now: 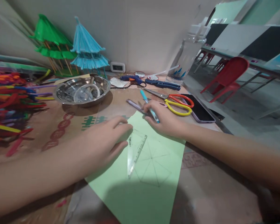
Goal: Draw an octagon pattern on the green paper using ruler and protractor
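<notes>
A sheet of light green paper [165,193] lies on the work surface, with thin crossing lines drawn from one centre and some joined at their ends. On it rests a clear triangular set square [135,152]. My left hand [109,140] is at the set square's upper left edge, thumb and index finger apart; whether they touch it I cannot tell. Near the paper's far edge, my right hand [162,119] has its fingers closed around a light blue pen [144,95]. A greyish-purple pen [134,105] lies just left of those fingers.
Scissors [179,104] with red and yellow handles and a phone [198,109] lie to the right. Behind are a glue gun [132,79], dark blue pliers-like tool [163,84], and clear bottle [184,59]. A metal bowl [105,88], pipe cleaners [7,105] and small parasol-like models [88,46] stand left.
</notes>
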Available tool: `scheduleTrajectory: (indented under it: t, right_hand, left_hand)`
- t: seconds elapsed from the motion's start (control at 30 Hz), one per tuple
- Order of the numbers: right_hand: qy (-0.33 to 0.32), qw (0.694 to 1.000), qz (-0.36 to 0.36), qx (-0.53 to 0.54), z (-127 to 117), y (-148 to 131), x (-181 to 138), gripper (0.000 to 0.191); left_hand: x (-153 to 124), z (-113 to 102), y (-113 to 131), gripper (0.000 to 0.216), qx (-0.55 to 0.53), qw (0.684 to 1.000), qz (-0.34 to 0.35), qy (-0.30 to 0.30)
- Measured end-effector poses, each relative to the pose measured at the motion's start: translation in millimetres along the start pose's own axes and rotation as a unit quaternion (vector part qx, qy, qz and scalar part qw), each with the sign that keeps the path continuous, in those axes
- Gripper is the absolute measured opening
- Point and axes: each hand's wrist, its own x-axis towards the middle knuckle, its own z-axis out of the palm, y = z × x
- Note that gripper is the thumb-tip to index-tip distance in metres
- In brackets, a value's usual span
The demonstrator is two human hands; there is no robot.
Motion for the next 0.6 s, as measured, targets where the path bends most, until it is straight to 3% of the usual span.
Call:
scheduleTrajectory:
  t: [0.17,0.3,0.4,0.5,0.6]
  right_hand:
    - [-0.058,0.993,-0.098,-0.016,11,-1,20,0.01]
    - [-0.042,0.995,-0.08,-0.037,0,-1,25,0.006]
    - [-0.034,0.997,-0.038,-0.057,-21,-9,16,0.012]
    - [-0.067,0.992,0.028,-0.108,-40,-21,2,0.011]
    - [-0.09,0.981,0.084,-0.153,-45,-26,-10,0.008]
  left_hand:
    - [-4,-8,2,0.039,-0.001,0.996,0.089,-0.011]
    - [-3,-6,-4,0.063,-0.017,0.981,0.178,-0.07]
    - [-10,1,-5,0.076,0.0,0.985,0.153,-0.081]
    - [-18,5,-7,0.076,0.025,0.99,0.119,-0.067]
    - [-21,5,-13,0.077,0.053,0.995,0.07,-0.052]
